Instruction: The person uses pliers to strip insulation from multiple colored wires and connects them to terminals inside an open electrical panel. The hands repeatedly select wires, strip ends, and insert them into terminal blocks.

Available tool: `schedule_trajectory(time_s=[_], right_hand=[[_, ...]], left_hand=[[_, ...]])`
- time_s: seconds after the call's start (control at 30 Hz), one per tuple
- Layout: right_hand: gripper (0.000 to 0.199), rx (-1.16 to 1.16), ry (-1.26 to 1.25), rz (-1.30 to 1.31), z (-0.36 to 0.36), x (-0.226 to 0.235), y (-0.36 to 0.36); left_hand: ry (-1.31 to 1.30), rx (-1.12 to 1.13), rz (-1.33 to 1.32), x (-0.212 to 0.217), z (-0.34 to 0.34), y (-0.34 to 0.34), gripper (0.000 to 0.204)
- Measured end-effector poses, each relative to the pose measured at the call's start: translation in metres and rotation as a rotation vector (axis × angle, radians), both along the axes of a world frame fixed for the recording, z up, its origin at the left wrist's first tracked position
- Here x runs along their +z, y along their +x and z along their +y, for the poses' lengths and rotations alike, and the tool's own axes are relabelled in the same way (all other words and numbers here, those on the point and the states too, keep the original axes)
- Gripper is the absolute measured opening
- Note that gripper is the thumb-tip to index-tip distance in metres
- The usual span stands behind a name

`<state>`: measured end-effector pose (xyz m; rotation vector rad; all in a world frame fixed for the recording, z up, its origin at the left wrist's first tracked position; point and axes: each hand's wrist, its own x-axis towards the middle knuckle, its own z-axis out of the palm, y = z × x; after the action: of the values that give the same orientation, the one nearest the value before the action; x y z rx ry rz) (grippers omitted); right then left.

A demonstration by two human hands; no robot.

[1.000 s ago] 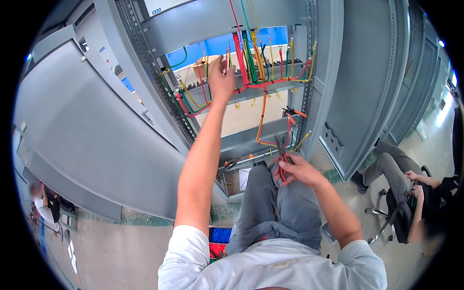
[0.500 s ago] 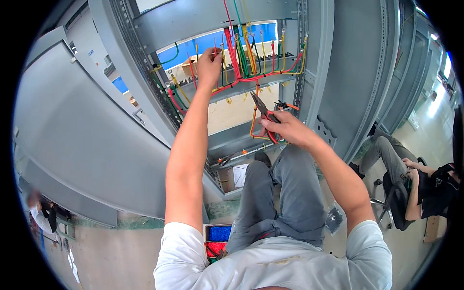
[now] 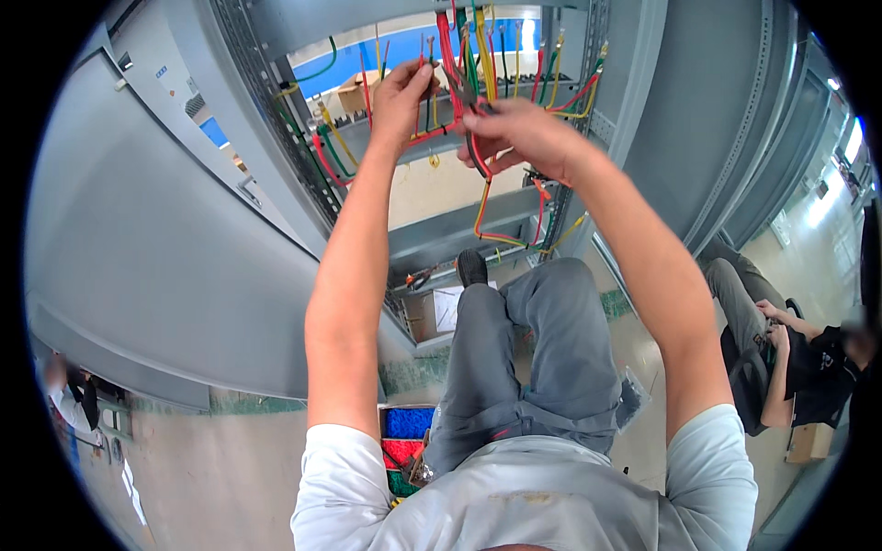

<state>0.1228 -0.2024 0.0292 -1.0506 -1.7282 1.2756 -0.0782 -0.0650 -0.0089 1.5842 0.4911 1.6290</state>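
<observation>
pinching thin wire between fingertips of left hand; gripping pliers in right hand, with tips just right of left fingertips; holding hands near but apart. best to steady wire, angle pliers clear of fingertips, avoid snagging red wire bundle beyond hands.

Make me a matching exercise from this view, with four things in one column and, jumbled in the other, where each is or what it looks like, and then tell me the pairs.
Column one
1. pliers
2. left hand
3. blue pieces
4. co-worker on the right

Column two
A. next to red pieces, low in the picture
B. wearing a black top
C. in the right hand
D. raised, fingertips by the coloured wires

Pairs: 1-C, 2-D, 3-A, 4-B
</observation>
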Motion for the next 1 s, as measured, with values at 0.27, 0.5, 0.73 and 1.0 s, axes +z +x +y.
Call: schedule_trajectory(time_s=[0.27,0.5,0.73,1.0], right_hand=[[0.035,0.162,-0.103,0.190,0.032,-0.006,-0.002],[0.035,0.222,-0.135,0.202,0.043,-0.004,0.006],[0.032,0.311,-0.258,0.316,0.042,-0.011,0.003],[0.036,0.562,-0.559,0.492,0.048,-0.015,0.004]], left_hand=[[0.038,-0.152,0.001,0.007,-0.004,-0.008,0.023],[-0.013,-0.270,-0.038,0.012,-0.009,0.000,0.028],[-0.043,-0.432,-0.014,0.005,0.006,-0.009,0.026],[0.040,-0.454,0.072,0.003,0.011,-0.025,0.022]])
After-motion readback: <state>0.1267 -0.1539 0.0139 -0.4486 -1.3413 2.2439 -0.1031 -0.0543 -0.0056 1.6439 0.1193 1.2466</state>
